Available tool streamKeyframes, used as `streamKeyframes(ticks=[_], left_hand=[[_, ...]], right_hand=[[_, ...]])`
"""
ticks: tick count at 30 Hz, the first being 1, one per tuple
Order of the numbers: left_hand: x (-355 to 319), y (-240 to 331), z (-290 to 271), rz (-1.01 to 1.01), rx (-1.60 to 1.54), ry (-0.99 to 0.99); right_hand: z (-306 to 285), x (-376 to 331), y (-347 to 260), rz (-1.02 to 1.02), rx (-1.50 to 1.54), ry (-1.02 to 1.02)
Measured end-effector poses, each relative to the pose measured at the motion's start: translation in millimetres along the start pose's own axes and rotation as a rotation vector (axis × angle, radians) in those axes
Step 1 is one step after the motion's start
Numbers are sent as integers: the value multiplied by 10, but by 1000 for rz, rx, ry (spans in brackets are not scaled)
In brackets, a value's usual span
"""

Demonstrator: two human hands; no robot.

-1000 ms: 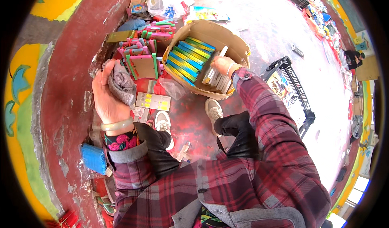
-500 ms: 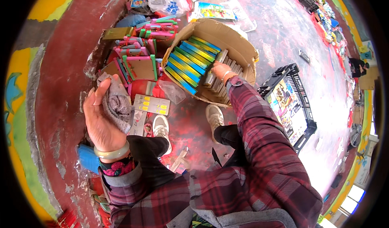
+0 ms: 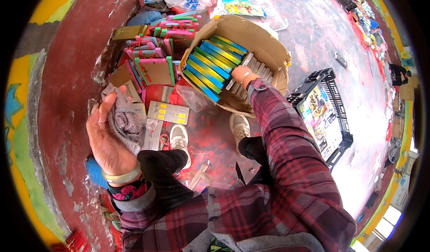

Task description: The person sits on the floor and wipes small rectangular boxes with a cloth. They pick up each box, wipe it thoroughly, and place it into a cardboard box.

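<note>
Cardboard box [image 3: 264, 46]: right hand [image 3: 240, 73] inside, among tightly packed books [image 3: 210, 66].

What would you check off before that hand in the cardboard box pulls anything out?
1. Right hand inside the cardboard box, on the grey packs: ok.
2. Firm grip on a pack: cannot tell, fingers are hidden.
3. Left hand free to help: not ok, it holds a grey cloth.
4. Blue and yellow boxes stacked tidily beside the reach: ok.
5. Floor by the shoes free of clutter: not ok, flat packets and wrappers lie there.
</note>
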State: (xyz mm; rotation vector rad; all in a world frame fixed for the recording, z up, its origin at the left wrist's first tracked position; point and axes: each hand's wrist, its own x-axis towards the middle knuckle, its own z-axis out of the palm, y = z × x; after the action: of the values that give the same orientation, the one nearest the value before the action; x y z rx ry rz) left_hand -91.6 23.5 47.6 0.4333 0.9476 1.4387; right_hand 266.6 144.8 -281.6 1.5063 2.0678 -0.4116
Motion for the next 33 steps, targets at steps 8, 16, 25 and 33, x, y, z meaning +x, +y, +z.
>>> streamKeyframes(ticks=[8,16,25,33], left_hand=[[25,-25,-3,-1,2,-5],[69,-68,-25,-19,25,-4],[72,-60,-37,-1,-11,-7],[159,-196,-77,-53,-25,-232]], right_hand=[[33,-101,-46,63,-149,-53],[-113,-83,-290,49,-198,-221],[-403,-407,50,-70,-130,79],[-1910,-1251,-852,-503,548,694]])
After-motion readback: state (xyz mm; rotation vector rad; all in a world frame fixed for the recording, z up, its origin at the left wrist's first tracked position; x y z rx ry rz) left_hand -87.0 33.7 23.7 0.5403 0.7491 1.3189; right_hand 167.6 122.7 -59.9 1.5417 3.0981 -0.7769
